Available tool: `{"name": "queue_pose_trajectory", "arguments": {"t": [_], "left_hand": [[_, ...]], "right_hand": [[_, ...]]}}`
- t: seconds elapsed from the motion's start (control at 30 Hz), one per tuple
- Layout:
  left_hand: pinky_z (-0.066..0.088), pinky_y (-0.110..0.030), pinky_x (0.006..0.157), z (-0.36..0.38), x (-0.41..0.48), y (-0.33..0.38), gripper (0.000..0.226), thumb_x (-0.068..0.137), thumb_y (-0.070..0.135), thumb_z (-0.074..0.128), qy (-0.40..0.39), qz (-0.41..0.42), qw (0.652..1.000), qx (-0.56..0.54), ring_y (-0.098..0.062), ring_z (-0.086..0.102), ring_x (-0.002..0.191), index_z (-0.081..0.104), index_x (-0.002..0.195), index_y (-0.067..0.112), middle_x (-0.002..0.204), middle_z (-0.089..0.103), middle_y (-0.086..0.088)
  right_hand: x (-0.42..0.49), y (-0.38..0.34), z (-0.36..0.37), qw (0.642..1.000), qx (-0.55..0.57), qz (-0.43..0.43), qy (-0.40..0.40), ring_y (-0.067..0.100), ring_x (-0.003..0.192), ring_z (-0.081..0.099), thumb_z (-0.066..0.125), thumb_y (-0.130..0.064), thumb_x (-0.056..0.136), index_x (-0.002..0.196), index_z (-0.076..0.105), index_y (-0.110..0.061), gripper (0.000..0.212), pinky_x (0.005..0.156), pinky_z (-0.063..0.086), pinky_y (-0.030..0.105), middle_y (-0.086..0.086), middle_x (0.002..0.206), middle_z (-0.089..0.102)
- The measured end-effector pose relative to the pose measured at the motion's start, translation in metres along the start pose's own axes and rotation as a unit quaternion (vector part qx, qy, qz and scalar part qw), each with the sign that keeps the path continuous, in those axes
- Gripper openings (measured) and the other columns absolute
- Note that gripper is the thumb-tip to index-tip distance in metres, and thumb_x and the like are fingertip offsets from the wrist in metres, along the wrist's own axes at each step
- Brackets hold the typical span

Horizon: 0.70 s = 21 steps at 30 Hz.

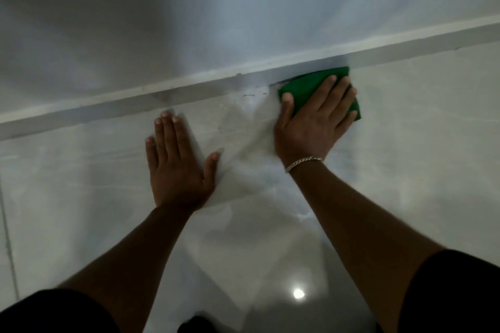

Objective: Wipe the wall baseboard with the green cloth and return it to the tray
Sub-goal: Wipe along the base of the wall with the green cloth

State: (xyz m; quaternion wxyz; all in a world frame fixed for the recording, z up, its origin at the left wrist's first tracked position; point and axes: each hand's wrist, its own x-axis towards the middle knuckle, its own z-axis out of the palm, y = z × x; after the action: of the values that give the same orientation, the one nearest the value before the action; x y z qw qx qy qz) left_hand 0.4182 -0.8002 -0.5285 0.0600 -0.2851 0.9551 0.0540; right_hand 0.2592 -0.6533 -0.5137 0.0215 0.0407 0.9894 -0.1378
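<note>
A grey-white baseboard point(189, 90) runs slantwise across the view, from low left to high right, where the wall meets the glossy tiled floor. A folded green cloth point(311, 84) lies against its lower edge right of centre. My right hand point(313, 121), a chain bracelet at the wrist, presses flat on the cloth and covers much of it. My left hand point(178, 162) rests palm down on the floor just below the baseboard, fingers spread, holding nothing. No tray is in view.
The pale wall point(189, 8) fills the upper half. The shiny light floor tiles point(405, 157) mirror a ceiling lamp near the bottom. Small dark marks point(249, 94) sit at the baseboard's foot, left of the cloth. My dark sleeves fill both lower corners.
</note>
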Motion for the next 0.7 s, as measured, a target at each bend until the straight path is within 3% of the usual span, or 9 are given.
{"name": "queue_pose_trajectory", "arguments": {"t": [0.2,0.37,0.43,0.57,0.7], "left_hand": [[0.009,-0.053,0.129,-0.001,0.000,-0.001,0.095,0.094,0.068,0.020,-0.007,0.006,1.000,0.001,-0.033,0.002,0.160,0.005,0.160,0.001,0.171,0.004,-0.021],[0.009,-0.053,0.129,0.002,0.001,-0.001,0.094,0.095,0.066,0.025,0.004,0.011,1.000,0.006,-0.034,0.005,0.159,0.006,0.159,0.000,0.170,0.007,-0.022],[0.009,-0.053,0.128,0.003,0.001,-0.002,0.094,0.095,0.065,0.027,0.011,0.012,1.000,0.005,-0.035,0.006,0.159,0.007,0.159,-0.001,0.170,0.008,-0.023],[0.007,-0.051,0.129,0.004,0.002,-0.003,0.096,0.094,0.069,0.024,0.007,0.012,1.000,0.006,-0.034,0.003,0.159,0.003,0.160,0.002,0.170,0.006,-0.021],[0.008,-0.052,0.129,0.003,0.002,-0.006,0.097,0.094,0.070,0.022,0.013,0.020,1.000,0.005,-0.035,0.006,0.159,0.006,0.159,0.000,0.170,0.008,-0.022]], "right_hand": [[0.008,0.039,-0.008,0.991,-0.043,-0.125,-0.021,0.037,0.150,0.015,0.032,-0.063,0.094,0.153,0.021,-0.005,0.084,0.121,0.010,0.051,0.020,0.162,0.018],[0.049,0.041,-0.013,0.998,-0.017,0.066,0.017,0.036,0.151,0.010,0.032,-0.061,0.093,0.154,0.017,-0.002,0.086,0.121,0.011,0.054,0.019,0.163,0.014],[0.033,0.011,-0.007,0.997,-0.017,0.076,-0.001,0.036,0.151,0.009,0.032,-0.059,0.094,0.154,0.016,-0.002,0.084,0.121,0.009,0.053,0.019,0.163,0.013],[-0.028,-0.021,0.002,0.996,-0.027,-0.075,-0.045,0.039,0.148,0.021,0.038,-0.057,0.095,0.151,0.027,-0.002,0.080,0.119,0.016,0.055,0.022,0.159,0.026],[-0.004,0.020,-0.009,0.978,-0.053,-0.194,-0.049,0.039,0.144,0.030,0.038,-0.062,0.093,0.148,0.035,-0.004,0.081,0.118,0.023,0.052,0.023,0.155,0.034]]}}
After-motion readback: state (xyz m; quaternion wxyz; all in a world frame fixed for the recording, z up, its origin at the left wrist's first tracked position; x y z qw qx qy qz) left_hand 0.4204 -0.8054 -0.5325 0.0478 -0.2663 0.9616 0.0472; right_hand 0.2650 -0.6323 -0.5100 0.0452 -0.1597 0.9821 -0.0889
